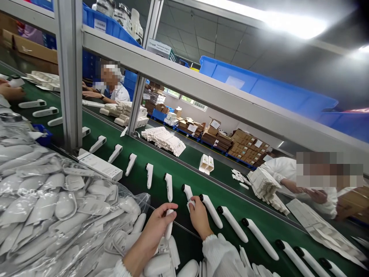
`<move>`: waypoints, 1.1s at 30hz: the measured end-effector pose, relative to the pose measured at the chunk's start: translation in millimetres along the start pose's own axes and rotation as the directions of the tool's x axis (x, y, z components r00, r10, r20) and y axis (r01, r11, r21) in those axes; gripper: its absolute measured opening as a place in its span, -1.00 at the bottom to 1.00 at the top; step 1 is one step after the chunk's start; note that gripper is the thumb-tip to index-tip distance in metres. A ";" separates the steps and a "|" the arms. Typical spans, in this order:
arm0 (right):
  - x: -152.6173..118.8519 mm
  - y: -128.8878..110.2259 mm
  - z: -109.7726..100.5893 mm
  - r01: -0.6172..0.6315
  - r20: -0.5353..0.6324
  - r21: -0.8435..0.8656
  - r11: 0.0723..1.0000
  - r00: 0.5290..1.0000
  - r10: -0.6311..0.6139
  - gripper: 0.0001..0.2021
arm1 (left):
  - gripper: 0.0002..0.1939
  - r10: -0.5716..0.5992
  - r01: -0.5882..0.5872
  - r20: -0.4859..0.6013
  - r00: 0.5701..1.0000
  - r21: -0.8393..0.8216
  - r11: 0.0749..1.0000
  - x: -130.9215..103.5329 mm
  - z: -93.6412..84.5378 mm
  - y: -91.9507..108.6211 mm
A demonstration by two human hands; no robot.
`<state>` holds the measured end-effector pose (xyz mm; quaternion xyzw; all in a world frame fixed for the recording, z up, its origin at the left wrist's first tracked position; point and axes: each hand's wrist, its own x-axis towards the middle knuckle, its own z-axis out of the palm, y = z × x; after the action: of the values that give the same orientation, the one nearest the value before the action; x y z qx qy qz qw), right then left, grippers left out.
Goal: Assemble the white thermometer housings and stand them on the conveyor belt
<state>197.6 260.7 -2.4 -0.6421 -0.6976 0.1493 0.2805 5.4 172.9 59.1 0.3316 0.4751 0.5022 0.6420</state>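
Observation:
My left hand point(158, 227) is closed around a small white plastic piece point(169, 224), held upright above the near edge of the green conveyor belt point(155, 200). My right hand point(200, 215) has its fingers wrapped round the lower end of a white handheld device with a black tip point(187, 191), which rests on the belt. Similar white devices lie in a slanting row on both sides; one stands just left point(169, 187) and another lies right beside my right hand point(211, 211).
Clear bags of white plastic parts point(57, 196) fill the left foreground. A white box point(100, 164) lies at the belt's near edge. A metal post point(69, 77) rises at left. Across the belt are stacked white trays point(163, 140) and two people in white point(119, 92).

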 end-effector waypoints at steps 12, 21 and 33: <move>-0.3 14.3 -20.2 0.005 0.089 -0.435 0.900 0.995 0.037 -0.77 | -0.55 0.043 -0.051 0.068 0.997 0.123 0.991 -0.1 6.5 -1.0; -38.1 -16.8 -70.7 0.086 0.207 0.249 0.965 0.968 -0.140 -0.60 | -0.61 0.144 -0.186 0.189 0.971 0.231 0.955 -0.9 18.3 -6.0; -3.2 -12.8 -26.5 0.029 0.137 0.207 0.978 0.989 -0.058 -0.67 | -0.42 -0.056 -0.512 0.513 0.857 0.858 0.032 -44.0 39.9 -53.3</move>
<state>202.7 251.8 25.4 -0.5820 -0.7108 0.2597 0.2977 58.6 118.0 36.3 0.8459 0.4757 0.0606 0.2335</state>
